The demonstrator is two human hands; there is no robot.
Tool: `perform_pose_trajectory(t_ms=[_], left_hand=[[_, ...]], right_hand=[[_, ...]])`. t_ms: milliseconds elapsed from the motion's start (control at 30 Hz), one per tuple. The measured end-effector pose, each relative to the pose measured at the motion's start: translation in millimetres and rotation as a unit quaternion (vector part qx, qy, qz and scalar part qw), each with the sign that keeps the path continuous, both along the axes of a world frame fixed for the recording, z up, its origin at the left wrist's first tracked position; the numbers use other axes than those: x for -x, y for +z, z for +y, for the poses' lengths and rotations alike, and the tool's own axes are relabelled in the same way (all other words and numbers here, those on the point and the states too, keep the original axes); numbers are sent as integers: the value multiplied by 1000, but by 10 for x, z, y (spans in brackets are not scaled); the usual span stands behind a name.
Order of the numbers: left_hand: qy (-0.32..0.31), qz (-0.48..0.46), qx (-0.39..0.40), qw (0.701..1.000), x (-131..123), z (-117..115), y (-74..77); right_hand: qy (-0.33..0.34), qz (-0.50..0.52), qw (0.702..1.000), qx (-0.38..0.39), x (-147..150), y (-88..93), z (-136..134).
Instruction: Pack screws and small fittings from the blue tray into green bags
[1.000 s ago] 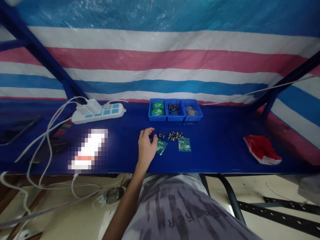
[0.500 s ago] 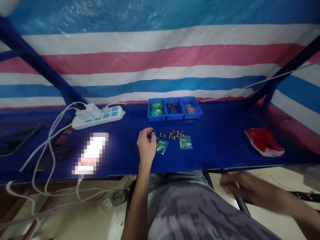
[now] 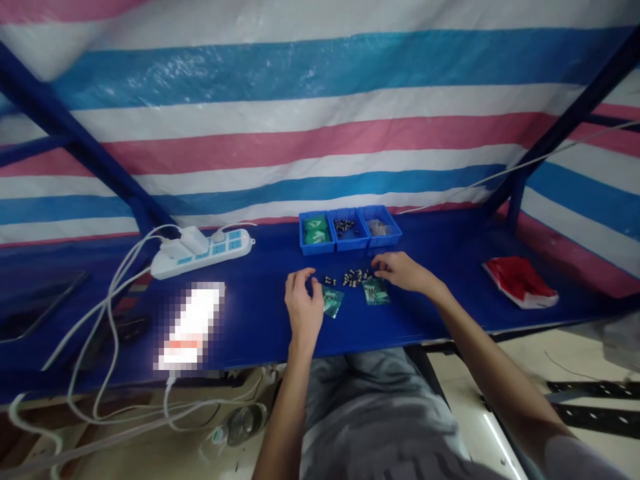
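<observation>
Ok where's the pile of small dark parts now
The pile lies right of centre in the head view, between left hand and right hand, in front of the blue bins.

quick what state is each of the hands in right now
Left hand: open, fingers loosely curled, nothing visible in it.
Right hand: near the small dark parts; grip cannot be told.

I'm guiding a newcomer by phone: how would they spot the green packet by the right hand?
On the blue table, three blue bins stand in a row at the back. In front is a pile of small dark parts; the green packet lies at that pile's near right edge. The other loose packet lies beside the left hand, this one by the right hand.
</observation>
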State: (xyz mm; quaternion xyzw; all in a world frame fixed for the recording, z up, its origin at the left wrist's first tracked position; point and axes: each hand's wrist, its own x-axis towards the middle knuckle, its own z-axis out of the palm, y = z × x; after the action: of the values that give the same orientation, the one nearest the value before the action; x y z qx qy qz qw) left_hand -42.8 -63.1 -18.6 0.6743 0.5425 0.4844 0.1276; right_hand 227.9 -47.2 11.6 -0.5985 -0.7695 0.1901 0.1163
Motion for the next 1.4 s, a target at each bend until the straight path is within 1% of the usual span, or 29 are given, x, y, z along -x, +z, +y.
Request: perform_pose_trajectory(t_ms=[133,267,333,400,467,567,633,700,800,833,900,967,1100,1167,1267,1400], left_hand=[[5,-2,-1,1000,-9,15,26],[10,16,-14,1000,-22,3,49],[22,17,-21,999,-28,-3,61],[38,17,-29,999,-37,17,90],[38,22,-42,998,-53,84,152],[-2,48,-65,997,-105,285,317],[-73,78,-48,993,-170,456,451],[-145,123,-11,982,-260,607,573],[-185,130,-28,974,-390,727,675],[-194,129,-36,972,-416,738,679],[-202,131,-46,969,-426,733,638],[-198,135,-51,970,-388,719,543],[-171,157,-57,971,-278,723,319],[-158,177,-63,969,-251,732,243],[-153,202,-66,965,-247,736,190],[-162,211,-61,962,-255,726,186]], right_hand=[[33,-5,999,19,-25,0,143],[52,-55,997,34,10,42,270],[69,-72,994,35,12,68,299],[96,-61,993,27,-11,86,307],[123,-18,992,21,-47,90,297],[135,47,990,8,-81,62,267],[130,61,990,-2,-73,29,249],[129,64,989,-6,-50,0,239],[138,77,987,-9,-18,-19,238],[142,83,986,-8,-13,-19,239],[147,93,985,-6,-6,-17,240],[149,95,984,-7,0,-16,237],[156,72,985,-29,20,-14,223],[163,59,984,-39,24,-14,218],[175,50,982,-54,15,-17,221],[191,46,978,-70,-3,-28,239]])
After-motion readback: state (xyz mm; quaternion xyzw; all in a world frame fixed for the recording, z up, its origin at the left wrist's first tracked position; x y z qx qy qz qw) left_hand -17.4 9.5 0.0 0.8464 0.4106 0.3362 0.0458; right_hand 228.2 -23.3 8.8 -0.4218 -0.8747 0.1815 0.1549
